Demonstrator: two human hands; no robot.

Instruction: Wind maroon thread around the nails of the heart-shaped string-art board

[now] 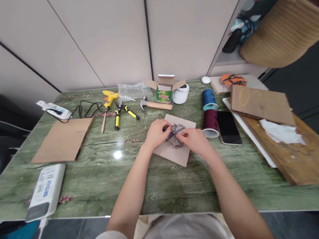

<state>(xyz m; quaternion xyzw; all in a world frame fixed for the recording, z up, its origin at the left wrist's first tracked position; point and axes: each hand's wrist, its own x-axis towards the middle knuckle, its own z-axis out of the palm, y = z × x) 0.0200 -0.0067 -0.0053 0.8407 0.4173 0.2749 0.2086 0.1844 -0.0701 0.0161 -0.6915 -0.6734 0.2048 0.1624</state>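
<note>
A square board point(171, 157) lies turned at an angle on the table in front of me. On it stands a ring of nails point(176, 145), with dark lines, seemingly thread, crossing it like spokes. My left hand point(157, 133) is at the ring's left side, its fingers pinched together beside something small and dark. From the right, my right hand point(193, 139) reaches to the middle of the ring with thumb and forefinger closed. What either pinch holds is too small to make out. Right of the board are a maroon thread spool point(210, 120) and a blue thread spool point(209, 98).
Behind the board are a hammer point(158, 105), an open green box point(164, 95) and a white spool point(181, 94). Pliers point(117, 120), a glue gun point(109, 97), cardboard point(62, 143) and a power strip point(47, 188) lie left. A phone point(229, 128) and wooden board point(308, 153) lie right.
</note>
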